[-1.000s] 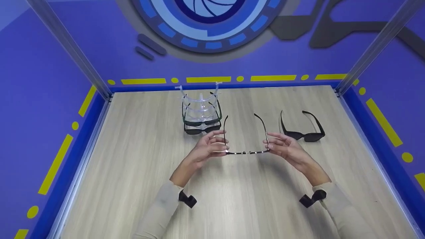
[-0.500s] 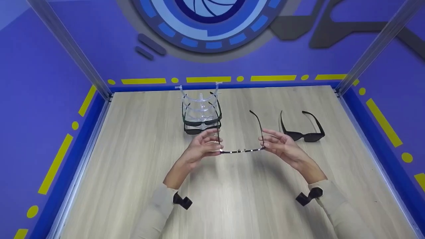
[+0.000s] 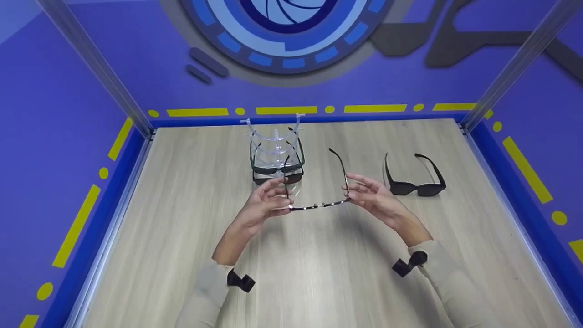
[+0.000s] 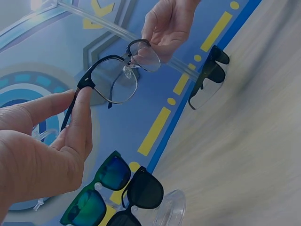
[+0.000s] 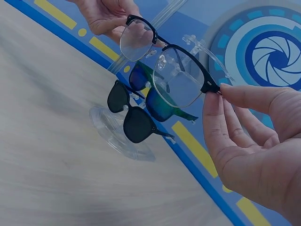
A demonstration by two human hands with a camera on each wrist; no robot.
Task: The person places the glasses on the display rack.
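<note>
Both hands hold one pair of clear-lensed eyeglasses (image 3: pixel 319 206) with a black browline, raised above the table with the temples open and pointing away. The left hand (image 3: pixel 263 205) pinches the left hinge corner between thumb and fingers. At the opposite corner the right hand (image 3: pixel 371 199) grips the same frame near its hinge. In the right wrist view the lenses (image 5: pixel 178 77) show thin metal lower rims. Just beyond the left hand stands a clear display stand (image 3: pixel 276 146), bearing green mirrored sunglasses (image 4: pixel 101 193) above black sunglasses (image 4: pixel 143 190) on its lower tiers.
Another pair of black sunglasses (image 3: pixel 416 187) lies unfolded on the wooden table (image 3: pixel 319 282), beyond the right hand. Blue panels with yellow marks (image 3: pixel 286 110) wall the table at the back and sides. The stand's upper arms (image 3: pixel 273 136) carry no glasses.
Both hands have moved left with the eyeglasses, which now overlap the lower right of the display stand in the head view. The right end of the frame has risen slightly. Grips are unchanged.
</note>
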